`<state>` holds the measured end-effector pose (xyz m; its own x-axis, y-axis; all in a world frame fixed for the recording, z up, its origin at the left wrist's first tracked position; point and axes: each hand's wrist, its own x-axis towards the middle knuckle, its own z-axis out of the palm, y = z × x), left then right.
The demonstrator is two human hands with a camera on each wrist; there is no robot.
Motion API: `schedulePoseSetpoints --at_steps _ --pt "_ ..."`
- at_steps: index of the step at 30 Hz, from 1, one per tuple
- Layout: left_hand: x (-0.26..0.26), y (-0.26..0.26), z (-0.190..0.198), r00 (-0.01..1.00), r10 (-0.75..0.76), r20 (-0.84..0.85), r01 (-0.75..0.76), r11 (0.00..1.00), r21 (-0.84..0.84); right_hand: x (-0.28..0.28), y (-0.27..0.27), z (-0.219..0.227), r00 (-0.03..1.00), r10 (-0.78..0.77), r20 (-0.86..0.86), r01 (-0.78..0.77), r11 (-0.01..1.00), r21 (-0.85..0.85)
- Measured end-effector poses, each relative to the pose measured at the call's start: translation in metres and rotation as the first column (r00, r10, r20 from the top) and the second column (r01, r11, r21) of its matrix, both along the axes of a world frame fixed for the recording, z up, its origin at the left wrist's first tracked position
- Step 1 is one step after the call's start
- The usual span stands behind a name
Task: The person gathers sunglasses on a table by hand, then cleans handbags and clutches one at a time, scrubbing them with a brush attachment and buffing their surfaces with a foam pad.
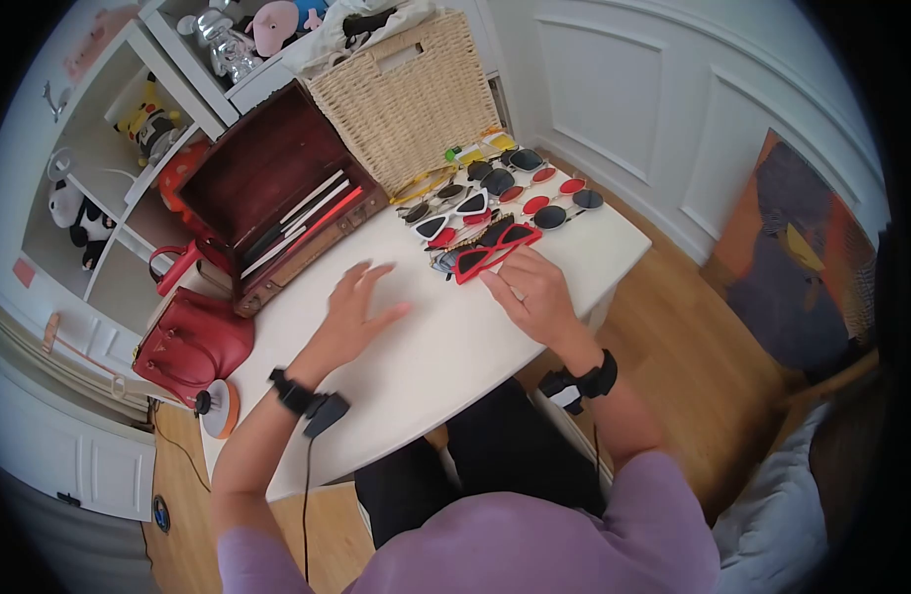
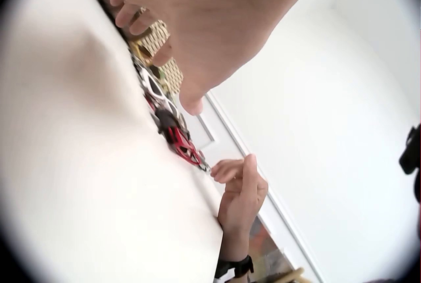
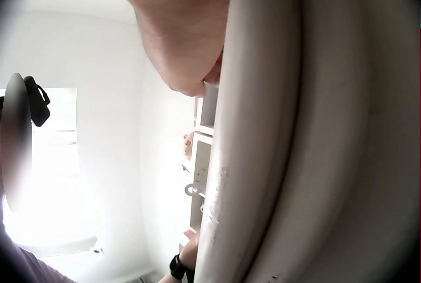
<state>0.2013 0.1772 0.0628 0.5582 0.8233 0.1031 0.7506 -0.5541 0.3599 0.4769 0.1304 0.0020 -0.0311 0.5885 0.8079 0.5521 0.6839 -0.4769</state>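
The right hand's [image 1: 534, 292] fingers curl at the near edge of the red cat-eye sunglasses [image 1: 493, 253], which lie just beyond; whether they pinch them, I cannot tell. The frame's long axis runs roughly parallel to the wicker basket's [image 1: 416, 99] front, on its near side. The left hand [image 1: 351, 322], fingers spread, empty, is farther off.

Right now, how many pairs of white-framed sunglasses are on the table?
1: the white-framed sunglasses lie beyond and left of the red-framed sunglasses by the right hand. Overlapping frames may hide others.
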Motion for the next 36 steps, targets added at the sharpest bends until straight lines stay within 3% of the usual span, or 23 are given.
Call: schedulePoseSetpoints --at_steps 3,6,9,11,15,17,21,24,27,29,33,36 --pt "0.068 0.027 -0.008 0.992 -0.075 -0.098 0.092 0.978 0.187 0.0 0.001 0.0 0.995 -0.087 -0.054 0.089 0.996 0.032" --pt "0.112 0.066 -0.029 0.98 -0.039 -0.194 0.091 0.959 0.268 -0.001 0.004 0.002 0.983 -0.15 -0.101 0.158 0.985 0.074" --pt "0.139 0.09 -0.024 0.96 0.056 -0.273 0.013 0.97 0.244 0.002 0.009 -0.005 0.976 -0.182 -0.117 0.192 0.979 0.076" --pt "0.147 0.101 -0.016 0.958 0.086 -0.273 -0.036 0.983 0.183 0.004 0.01 -0.008 0.977 -0.199 -0.07 0.198 0.98 -0.018" --pt "0.143 0.135 -0.026 0.962 0.137 -0.237 -0.104 0.984 0.146 0.003 0.011 -0.009 0.973 -0.213 -0.093 0.21 0.977 -0.045" --pt "0.14 0.145 -0.034 0.968 0.155 -0.196 -0.165 0.986 -0.034 0.003 0.012 -0.01 0.969 -0.236 -0.075 0.233 0.972 -0.044" --pt "0.133 0.132 -0.036 0.986 0.103 -0.128 -0.122 0.981 -0.152 0.003 0.014 -0.017 0.959 -0.285 0.016 0.285 0.956 -0.073" --pt "0.122 0.111 -0.038 0.973 0.132 -0.191 -0.156 0.98 -0.12 0.001 0.015 -0.021 0.962 -0.247 0.115 0.263 0.952 -0.156" --pt "0.099 0.086 -0.04 0.98 0.131 -0.15 -0.148 0.983 -0.108 0.002 0.014 -0.018 0.988 -0.102 0.115 0.126 0.968 -0.215" --pt "0.078 0.068 -0.039 0.984 0.088 -0.153 -0.104 0.99 -0.097 0.002 0.007 -0.01 0.991 0.108 0.078 -0.079 0.948 -0.307" --pt "0.022 0.035 -0.033 0.986 0.084 -0.145 -0.101 0.988 -0.113 -0.003 0.005 -0.008 0.971 0.21 0.113 -0.154 0.913 -0.377" --pt "-0.028 0.017 -0.023 0.989 0.091 -0.116 -0.107 0.984 -0.139 -0.014 0.009 -0.014 0.957 0.174 0.232 -0.085 0.933 -0.35"
